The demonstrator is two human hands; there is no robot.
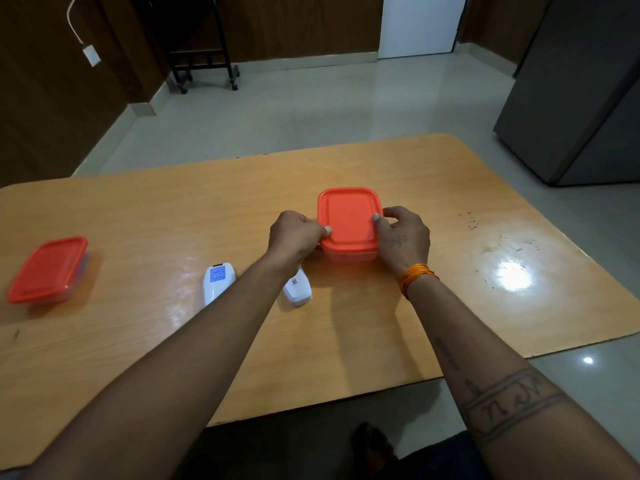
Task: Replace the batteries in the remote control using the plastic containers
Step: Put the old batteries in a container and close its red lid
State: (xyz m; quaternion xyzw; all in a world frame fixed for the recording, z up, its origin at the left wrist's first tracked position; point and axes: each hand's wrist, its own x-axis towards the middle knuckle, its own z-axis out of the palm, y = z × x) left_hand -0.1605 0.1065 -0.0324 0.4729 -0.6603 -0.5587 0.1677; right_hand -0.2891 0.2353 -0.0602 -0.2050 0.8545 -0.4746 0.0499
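A clear plastic container with an orange lid (349,218) stands at the middle of the wooden table (173,220). My left hand (294,237) grips its left edge, thumb on the lid. My right hand (403,237) grips its right edge, thumb also on the lid. The lid lies flat on the container. A white remote (218,282) lies face down, nearer me and to the left of my left forearm. A second white piece (298,289), partly hidden under my left wrist, lies just right of it. Another orange-lidded container (48,270) sits at the far left.
The table's right part carries glare and dark specks (502,251). Beyond the table is a pale tiled floor, a black wheeled rack (204,60) at the back and a grey cabinet (581,98) on the right. My knee shows below the near table edge.
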